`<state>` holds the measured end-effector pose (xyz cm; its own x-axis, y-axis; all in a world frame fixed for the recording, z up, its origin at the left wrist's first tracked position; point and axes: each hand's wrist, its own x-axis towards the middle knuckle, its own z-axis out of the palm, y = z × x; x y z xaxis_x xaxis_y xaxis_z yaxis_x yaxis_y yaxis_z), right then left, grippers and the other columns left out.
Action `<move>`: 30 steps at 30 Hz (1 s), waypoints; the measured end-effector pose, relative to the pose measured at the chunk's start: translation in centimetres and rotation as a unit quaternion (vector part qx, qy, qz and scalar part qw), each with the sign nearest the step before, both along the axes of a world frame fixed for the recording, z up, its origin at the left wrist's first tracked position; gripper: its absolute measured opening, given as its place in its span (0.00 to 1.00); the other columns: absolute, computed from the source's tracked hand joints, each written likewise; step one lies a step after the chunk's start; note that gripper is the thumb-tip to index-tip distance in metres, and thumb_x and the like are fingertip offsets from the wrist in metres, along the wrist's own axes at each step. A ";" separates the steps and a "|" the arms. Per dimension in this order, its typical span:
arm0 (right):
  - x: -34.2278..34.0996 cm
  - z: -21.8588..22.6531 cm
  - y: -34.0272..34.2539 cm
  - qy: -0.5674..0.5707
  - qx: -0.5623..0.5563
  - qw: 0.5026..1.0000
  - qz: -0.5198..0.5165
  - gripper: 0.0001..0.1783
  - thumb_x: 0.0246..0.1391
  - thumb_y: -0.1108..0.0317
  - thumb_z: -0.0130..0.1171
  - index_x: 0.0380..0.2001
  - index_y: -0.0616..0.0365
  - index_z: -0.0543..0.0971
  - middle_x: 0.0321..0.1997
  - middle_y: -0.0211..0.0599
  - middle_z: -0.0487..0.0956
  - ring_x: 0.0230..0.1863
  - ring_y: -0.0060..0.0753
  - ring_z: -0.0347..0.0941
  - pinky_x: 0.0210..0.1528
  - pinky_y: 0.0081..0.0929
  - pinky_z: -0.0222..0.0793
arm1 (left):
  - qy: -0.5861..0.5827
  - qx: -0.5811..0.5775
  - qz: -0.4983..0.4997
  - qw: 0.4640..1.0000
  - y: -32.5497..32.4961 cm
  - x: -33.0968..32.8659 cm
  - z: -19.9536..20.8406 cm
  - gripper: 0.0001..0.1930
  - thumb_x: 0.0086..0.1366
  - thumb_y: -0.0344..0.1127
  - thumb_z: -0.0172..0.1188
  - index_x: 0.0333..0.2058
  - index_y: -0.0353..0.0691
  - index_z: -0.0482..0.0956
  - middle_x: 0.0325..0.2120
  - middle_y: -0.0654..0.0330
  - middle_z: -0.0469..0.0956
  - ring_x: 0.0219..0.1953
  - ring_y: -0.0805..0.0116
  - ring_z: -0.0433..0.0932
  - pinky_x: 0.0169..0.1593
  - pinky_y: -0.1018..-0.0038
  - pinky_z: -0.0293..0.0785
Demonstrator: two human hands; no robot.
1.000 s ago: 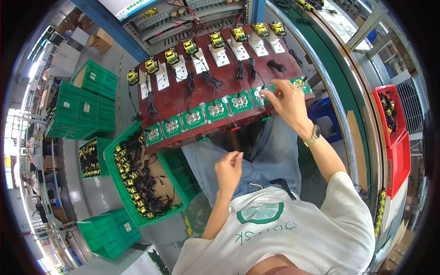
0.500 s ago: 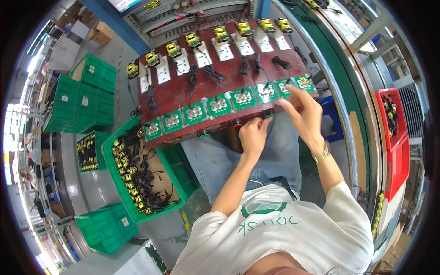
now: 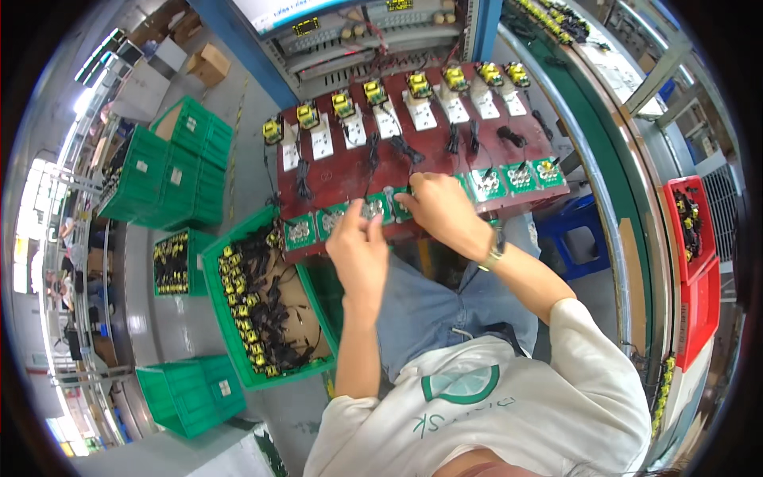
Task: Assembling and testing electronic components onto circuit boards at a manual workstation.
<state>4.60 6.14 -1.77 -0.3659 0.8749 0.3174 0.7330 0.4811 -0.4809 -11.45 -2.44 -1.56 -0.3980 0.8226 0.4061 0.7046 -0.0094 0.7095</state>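
A row of green circuit boards [image 3: 300, 230] with round metal contacts runs along the near edge of a dark red test bench [image 3: 342, 168]. My left hand [image 3: 359, 258] reaches the boards left of the middle, thumb and forefinger apart, nothing visible between them. Just right of it, my right hand [image 3: 445, 208] bends its fingers together over a middle board, covering most of it. Whatever the right fingertips hold is hidden. Black cable bundles [image 3: 405, 149] lie behind the boards. Along the far edge, yellow-and-black power supply boards [image 3: 373, 92] sit at white strips [image 3: 387, 122].
A green crate [image 3: 318, 366] with more yellow units and black cables stands at the bench's left. Stacked green crates [image 3: 171, 171] stand beyond it. An instrument rack [image 3: 362, 48] rises behind the bench. At the right are a metal rail [image 3: 592, 163] and red bins [image 3: 699, 306].
Both hands have moved left along the bench. The left rose from the front buttons to the boards; the right came from the right-end boards to the middle. The view has shifted.
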 end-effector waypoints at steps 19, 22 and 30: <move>-1.3 0.3 -0.5 0.125 0.094 0.988 -0.001 0.14 0.54 0.70 0.68 0.22 0.64 0.75 0.23 0.50 0.80 0.20 0.59 0.72 0.26 0.48 0.70 | 0.101 0.142 -0.057 0.983 5.5 -0.5 7.0 0.19 0.60 0.35 0.78 0.22 0.31 0.77 0.14 0.58 0.72 0.16 0.63 0.65 0.24 0.66 0.65; -1.5 9.3 0.9 0.145 0.107 0.984 -0.019 0.14 0.56 0.68 0.71 0.23 0.63 0.78 0.22 0.47 0.80 0.20 0.49 0.73 0.26 0.44 0.70 | 0.067 0.098 -0.046 0.992 4.4 -1.4 6.2 0.18 0.62 0.36 0.77 0.23 0.31 0.79 0.13 0.58 0.72 0.17 0.65 0.67 0.24 0.67 0.65; -7.6 6.3 0.1 0.021 -0.033 0.982 0.184 0.15 0.52 0.63 0.74 0.30 0.67 0.86 0.26 0.51 0.85 0.29 0.62 0.82 0.35 0.50 0.79 | 0.045 0.074 0.180 0.980 -3.5 -12.1 -2.2 0.12 0.62 0.28 0.74 0.43 0.32 0.87 0.29 0.60 0.80 0.22 0.69 0.69 0.29 0.74 0.69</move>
